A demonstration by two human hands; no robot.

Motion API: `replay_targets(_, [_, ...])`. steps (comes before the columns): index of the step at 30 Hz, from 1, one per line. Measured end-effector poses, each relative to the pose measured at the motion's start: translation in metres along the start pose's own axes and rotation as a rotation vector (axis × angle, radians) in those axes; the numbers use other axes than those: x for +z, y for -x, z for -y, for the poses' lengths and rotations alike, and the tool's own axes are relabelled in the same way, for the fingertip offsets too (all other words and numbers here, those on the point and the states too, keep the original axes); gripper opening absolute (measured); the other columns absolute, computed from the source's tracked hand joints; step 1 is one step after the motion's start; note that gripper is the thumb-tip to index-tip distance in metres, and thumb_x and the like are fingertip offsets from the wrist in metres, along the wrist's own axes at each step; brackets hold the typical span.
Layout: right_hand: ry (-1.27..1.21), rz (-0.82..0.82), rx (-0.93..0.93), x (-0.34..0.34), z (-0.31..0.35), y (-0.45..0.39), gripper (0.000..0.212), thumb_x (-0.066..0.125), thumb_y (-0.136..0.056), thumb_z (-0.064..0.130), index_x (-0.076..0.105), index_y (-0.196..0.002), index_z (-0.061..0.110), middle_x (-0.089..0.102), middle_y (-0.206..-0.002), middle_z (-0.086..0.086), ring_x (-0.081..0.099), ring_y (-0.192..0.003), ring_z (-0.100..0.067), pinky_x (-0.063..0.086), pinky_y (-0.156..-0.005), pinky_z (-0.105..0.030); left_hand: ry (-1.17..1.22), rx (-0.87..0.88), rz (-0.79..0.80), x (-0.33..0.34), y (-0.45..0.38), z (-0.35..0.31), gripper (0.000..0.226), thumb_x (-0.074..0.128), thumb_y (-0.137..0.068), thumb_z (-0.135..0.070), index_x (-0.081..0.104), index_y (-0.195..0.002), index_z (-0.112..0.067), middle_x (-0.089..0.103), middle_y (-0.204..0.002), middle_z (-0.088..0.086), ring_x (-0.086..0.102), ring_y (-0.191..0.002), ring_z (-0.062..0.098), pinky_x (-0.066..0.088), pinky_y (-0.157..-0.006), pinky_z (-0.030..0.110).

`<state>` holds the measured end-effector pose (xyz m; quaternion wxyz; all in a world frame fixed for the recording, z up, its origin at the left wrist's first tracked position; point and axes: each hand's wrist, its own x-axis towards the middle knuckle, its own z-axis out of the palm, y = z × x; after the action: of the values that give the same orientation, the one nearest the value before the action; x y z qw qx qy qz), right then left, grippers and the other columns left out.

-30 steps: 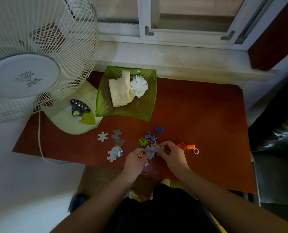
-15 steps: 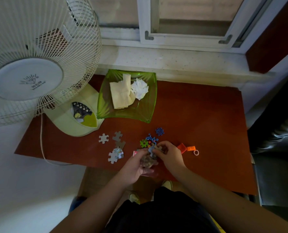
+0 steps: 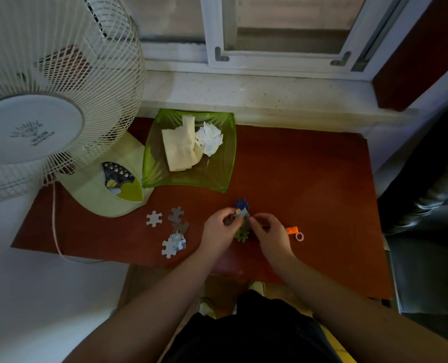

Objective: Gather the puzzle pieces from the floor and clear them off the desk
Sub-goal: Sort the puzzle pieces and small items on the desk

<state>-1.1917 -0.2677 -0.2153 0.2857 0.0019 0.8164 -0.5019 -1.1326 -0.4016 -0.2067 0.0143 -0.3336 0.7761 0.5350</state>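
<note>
Pinching dim puzzle pieces (image 3: pixel 241 218) between left hand (image 3: pixel 217 233) and right hand (image 3: pixel 270 235), shapes partly hidden

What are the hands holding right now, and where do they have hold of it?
The left hand grips a small stack of puzzle pieces by its left edge; the right hand pinches the right edge.

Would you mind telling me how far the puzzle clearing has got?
Nothing looks cleared yet. Both the left hand and right hand hold a small stack of pieces. The blue piece, green piece and grey pieces remain on the desk.
</note>
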Motion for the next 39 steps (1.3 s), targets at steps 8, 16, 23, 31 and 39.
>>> replay_targets(8, [-0.375, 0.003, 0.287, -0.008, 0.006, 0.001, 0.025, 0.053, -0.096, 0.040, 0.066, -0.102, 0.018, 0.063, -0.080, 0.001, 0.049, -0.056, -0.011, 0.039, -0.051, -0.026, -0.023, 0.033, -0.015, 0.003, -0.022, -0.031, 0.037, 0.056, -0.095, -0.036, 0.059, -0.125, -0.014, 0.061, -0.097, -0.010, 0.057, -0.081, -0.002, 0.045, -0.065, 0.009])
replay_targets(16, [-1.008, 0.098, 0.561, -0.010, 0.014, -0.011, 0.040, 0.040, -0.103, 0.034, 0.062, -0.085, 0.006, 0.052, -0.071, -0.007, 0.045, -0.059, -0.014, 0.038, -0.057, -0.027, 0.383, -0.215, 0.004, -0.009, -0.017, -0.010, 0.030, 0.062, -0.094, -0.024, 0.062, -0.122, -0.013, 0.069, -0.106, 0.001, 0.067, -0.097, 0.016, 0.056, -0.088, 0.038])
replay_targets(23, [-1.018, 0.192, 0.558, -0.012, 0.020, -0.014, 0.035, 0.038, -0.103, 0.029, 0.061, -0.091, 0.006, 0.063, -0.084, -0.011, 0.061, -0.082, -0.022, 0.048, -0.072, -0.035, 0.806, -0.423, 0.091, -0.011, -0.005, -0.003, 0.024, 0.042, -0.103, -0.016, 0.060, -0.114, -0.006, 0.069, -0.099, 0.011, 0.070, -0.084, 0.018, 0.057, -0.072, 0.031])
replay_targets(31, [-0.718, 0.235, 0.461, -0.008, 0.012, -0.020, 0.011, 0.055, -0.093, 0.008, 0.065, -0.095, 0.013, 0.055, -0.078, 0.000, 0.051, -0.062, -0.008, 0.041, -0.058, -0.021, 1.015, -0.527, 0.097, -0.018, 0.003, 0.003, 0.045, 0.039, -0.099, -0.048, 0.053, -0.073, -0.014, 0.052, -0.066, 0.004, 0.050, -0.054, 0.015, 0.036, -0.048, 0.024])
replay_targets(39, [-0.429, 0.438, 0.163, 0.004, 0.023, -0.017, 0.031, 0.047, -0.098, 0.003, 0.057, -0.127, 0.006, 0.064, -0.101, 0.001, 0.062, -0.089, -0.011, 0.052, -0.076, -0.023, 0.801, -0.586, 0.086, -0.022, 0.015, 0.011, 0.023, 0.059, -0.093, -0.030, 0.049, -0.076, -0.019, 0.038, -0.059, -0.003, 0.033, -0.049, 0.011, 0.028, -0.046, 0.023])
